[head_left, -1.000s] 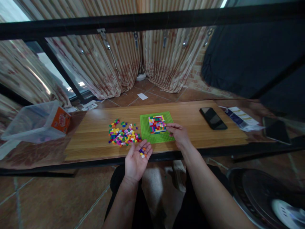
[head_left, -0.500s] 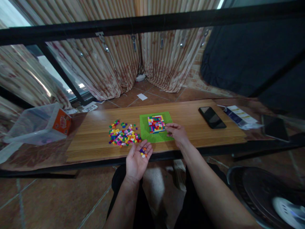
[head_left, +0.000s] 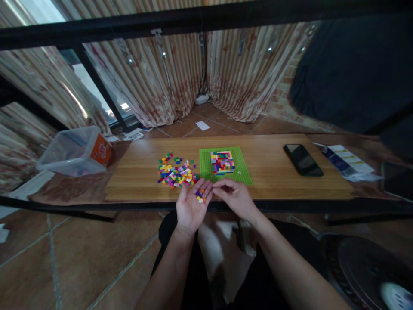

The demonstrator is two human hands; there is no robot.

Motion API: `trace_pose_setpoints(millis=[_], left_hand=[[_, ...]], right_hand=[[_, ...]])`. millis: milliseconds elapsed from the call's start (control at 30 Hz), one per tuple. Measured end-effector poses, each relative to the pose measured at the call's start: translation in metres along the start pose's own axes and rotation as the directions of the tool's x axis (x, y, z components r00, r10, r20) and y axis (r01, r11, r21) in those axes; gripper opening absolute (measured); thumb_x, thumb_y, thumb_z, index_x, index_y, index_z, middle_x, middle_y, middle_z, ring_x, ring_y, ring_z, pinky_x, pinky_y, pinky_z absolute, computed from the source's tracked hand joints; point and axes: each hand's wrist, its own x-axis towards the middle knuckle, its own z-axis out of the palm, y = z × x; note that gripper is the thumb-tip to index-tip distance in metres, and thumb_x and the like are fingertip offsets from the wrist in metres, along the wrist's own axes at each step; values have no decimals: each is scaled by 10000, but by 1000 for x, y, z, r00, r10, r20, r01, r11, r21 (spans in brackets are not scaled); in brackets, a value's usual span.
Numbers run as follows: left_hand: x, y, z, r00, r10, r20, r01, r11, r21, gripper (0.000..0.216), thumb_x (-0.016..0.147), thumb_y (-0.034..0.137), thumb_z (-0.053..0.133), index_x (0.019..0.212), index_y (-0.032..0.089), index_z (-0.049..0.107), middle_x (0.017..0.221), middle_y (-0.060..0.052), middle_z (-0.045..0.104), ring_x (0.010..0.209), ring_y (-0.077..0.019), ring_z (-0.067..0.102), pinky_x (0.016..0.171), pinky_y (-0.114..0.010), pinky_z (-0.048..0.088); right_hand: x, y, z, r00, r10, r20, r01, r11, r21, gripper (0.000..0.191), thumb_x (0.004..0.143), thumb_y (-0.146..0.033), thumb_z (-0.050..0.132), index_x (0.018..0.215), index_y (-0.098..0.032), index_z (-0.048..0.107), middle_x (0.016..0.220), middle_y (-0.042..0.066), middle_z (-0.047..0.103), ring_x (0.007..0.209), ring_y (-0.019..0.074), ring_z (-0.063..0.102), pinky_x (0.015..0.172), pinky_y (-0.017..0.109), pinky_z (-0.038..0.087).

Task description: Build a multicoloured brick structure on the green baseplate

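Several small building bricks [head_left: 200, 195] in orange, yellow, white and purple rest on the palm and fingers of my left hand [head_left: 192, 209], which is turned up with its fingers extended. Right beside its fingertips is my right hand [head_left: 235, 198], thumb and fingers pinched together; anything between them is too small to make out. Beyond both hands lies a green studded baseplate [head_left: 242, 168]. On it stands a low multicoloured brick build [head_left: 222, 162], roughly square. Left of the baseplate, loose bricks [head_left: 177, 175] are spread in a pile on the wooden board.
The wooden board [head_left: 267, 153] lies across a dark-framed table. A black phone [head_left: 303, 160] is at its right, near printed papers [head_left: 348, 160]. A clear plastic box [head_left: 72, 153] with an orange label stands at the left. A black bar [head_left: 206, 19] crosses above.
My right hand has moved from the right edge of the brick build back to the fingertips of my left hand. My left hand stays palm up with the bricks. The view has shifted slightly.
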Motion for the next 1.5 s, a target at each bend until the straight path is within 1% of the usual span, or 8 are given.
trace_pose_setpoints(millis=[67, 167, 433, 600, 733, 867, 1333, 1500], left_hand=[[0, 0, 0, 1000, 5, 11, -5, 1000, -13, 537, 927, 543, 447, 1070, 80, 679, 1097, -172, 683, 1091, -244, 643, 958, -343, 504], [0, 0, -2, 1000, 2, 16, -2, 1000, -16, 542, 928, 551, 438, 1069, 86, 677, 1096, -170, 683, 1124, -256, 628, 985, -369, 488], [0, 0, -3, 999, -3, 52, 2, 1000, 18, 519, 922, 549, 458, 1049, 98, 682, 1051, -155, 685, 1097, -256, 626, 960, -385, 497], [1, 1, -2, 1000, -14, 15, 14, 1000, 11, 483, 938, 503, 460, 1039, 87, 684, 1043, -148, 685, 1002, -202, 650, 886, -299, 524], [3, -2, -2, 999, 8, -46, -5, 998, 63, 326, 953, 345, 490, 946, 84, 685, 884, -93, 674, 751, -118, 640, 677, -198, 536], [3, -7, -4, 997, -67, -50, 72, 992, 106, 137, 884, 223, 607, 880, 94, 653, 754, -24, 609, 503, -34, 480, 388, -122, 347], [3, -9, -6, 999, -1, -42, 11, 972, 233, 332, 655, 282, 846, 790, 108, 597, 643, 49, 499, 441, 20, 332, 366, -97, 197], [4, -10, -8, 1000, -9, -5, 10, 965, 261, 369, 616, 297, 871, 763, 110, 589, 613, 64, 478, 434, 24, 293, 366, -96, 178]], right_hand=[[-10, -6, 10, 987, -5, 159, 22, 994, -107, 107, 818, -274, 666, 886, -223, 730, 881, 28, 700, 787, 153, 637, 731, 295, 494], [-16, -10, 20, 968, 12, 251, 58, 961, -271, 105, 829, -232, 661, 915, -223, 720, 893, 24, 682, 768, 144, 617, 713, 288, 479], [-16, -1, 33, 965, -73, 253, 194, 845, -499, 82, 857, -204, 627, 895, -230, 695, 951, 39, 693, 892, 195, 637, 803, 340, 482], [-13, -1, 30, 982, -98, 162, 157, 903, -399, 134, 899, -229, 569, 906, -240, 702, 934, 37, 699, 876, 183, 647, 813, 332, 494], [-7, -4, 21, 997, -81, -14, 76, 967, -242, 127, 887, -281, 600, 899, -234, 717, 892, 37, 679, 830, 170, 638, 763, 308, 500], [-3, -1, 20, 991, -81, -108, 59, 979, -193, 108, 843, -316, 662, 855, -241, 739, 927, 40, 649, 907, 185, 626, 825, 332, 499], [-4, 0, 19, 989, -145, 33, 149, 958, -243, 170, 878, -264, 622, 1010, -275, 729, 1035, 40, 654, 997, 170, 631, 916, 343, 503], [-5, -1, 19, 978, -199, 68, 211, 919, -333, 162, 914, -260, 580, 921, -266, 741, 962, 43, 679, 945, 185, 632, 867, 348, 512]])
